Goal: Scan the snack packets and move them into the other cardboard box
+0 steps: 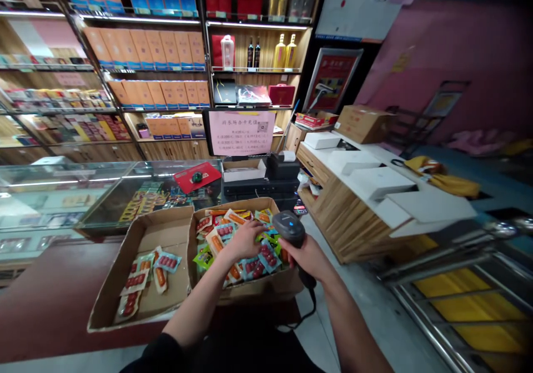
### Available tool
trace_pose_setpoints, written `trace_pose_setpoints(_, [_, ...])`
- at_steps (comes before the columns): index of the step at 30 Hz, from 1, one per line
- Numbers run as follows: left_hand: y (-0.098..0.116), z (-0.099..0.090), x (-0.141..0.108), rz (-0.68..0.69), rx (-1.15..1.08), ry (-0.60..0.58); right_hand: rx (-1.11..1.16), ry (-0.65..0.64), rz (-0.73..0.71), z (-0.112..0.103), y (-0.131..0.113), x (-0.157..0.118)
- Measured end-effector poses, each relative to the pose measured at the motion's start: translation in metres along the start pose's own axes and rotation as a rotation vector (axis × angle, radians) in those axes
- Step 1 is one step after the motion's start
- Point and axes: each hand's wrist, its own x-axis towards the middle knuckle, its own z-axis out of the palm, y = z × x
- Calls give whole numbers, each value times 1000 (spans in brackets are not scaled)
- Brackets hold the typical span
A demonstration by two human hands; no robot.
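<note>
My right hand (310,256) is wrapped around the handle of a dark barcode scanner (288,227), which shows a small blue light and trails a black cable. My left hand (245,241) rests over the packets in the right cardboard box (233,202), fingers stretched out and apart among them. Small sealed sausage packets (216,242) fill that box, in white, blue and green wrappers. Beside it, the left cardboard box (120,284) holds several sausage packets (135,280) on its bottom. The tips of my left fingers are partly lost among the wrappers.
Behind the boxes stand a monitor with a pink sign (241,133) and a small black printer (283,165). A glass display counter (104,190) runs left. White boxes (378,181) lie on the right-hand cabinet. A metal railing (449,284) stands at far right; stocked shelves line the back.
</note>
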Motion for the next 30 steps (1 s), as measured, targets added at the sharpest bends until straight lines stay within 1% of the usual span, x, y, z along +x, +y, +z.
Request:
trace_pose_setpoints(2, [7, 5, -2, 33, 24, -80, 7, 5, 5, -2, 1, 0])
trace_pose_setpoints(3, [10, 8, -4, 18, 52, -92, 9, 4, 8, -2, 1, 1])
trace_pose_setpoints(7, [11, 19, -13, -116, 158, -26, 2, -51, 7, -3, 5, 8])
trace_pose_setpoints(10, [3, 20, -21, -167, 61, 57, 31, -148, -33, -2, 8, 17])
trace_pose_setpoints(12, [-5, 16, -29, -205, -56, 160, 81, -224, -54, -1, 9, 21])
trace_pose_setpoints(14, [-12, 10, -39, -276, -198, 284, 132, -310, -58, -2, 10, 23])
trace_pose_setpoints(17, [-15, -2, -58, -452, -483, 473, 176, -493, -52, -4, 11, 24])
trace_pose_setpoints(18, [-13, -6, -64, -519, -595, 514, 179, -560, -53, -5, 11, 24])
trace_pose_setpoints(20, [-8, -12, -74, -626, -835, 551, 168, -662, -65, -6, 11, 25])
trace_pose_setpoints(21, [-4, -13, -78, -657, -954, 557, 157, -696, -66, -6, 10, 26])
trace_pose_setpoints(23, [2, -14, -81, -664, -1159, 577, 142, -749, -46, -4, 9, 28])
trace_pose_setpoints(25, [7, -13, -80, -636, -1276, 614, 141, -788, -20, -1, 7, 29])
trace_pose_setpoints(26, [8, -13, -80, -628, -1278, 638, 134, -806, -19, 0, 6, 30])
trace_pose_setpoints(27, [8, -13, -79, -628, -1235, 666, 119, -816, -31, 1, 5, 31])
trace_pose_setpoints(29, [7, -16, -79, -637, -1031, 715, 33, -815, -83, 1, 4, 35])
trace_pose_setpoints(30, [5, -18, -79, -630, -904, 730, -30, -783, -131, -1, 4, 39])
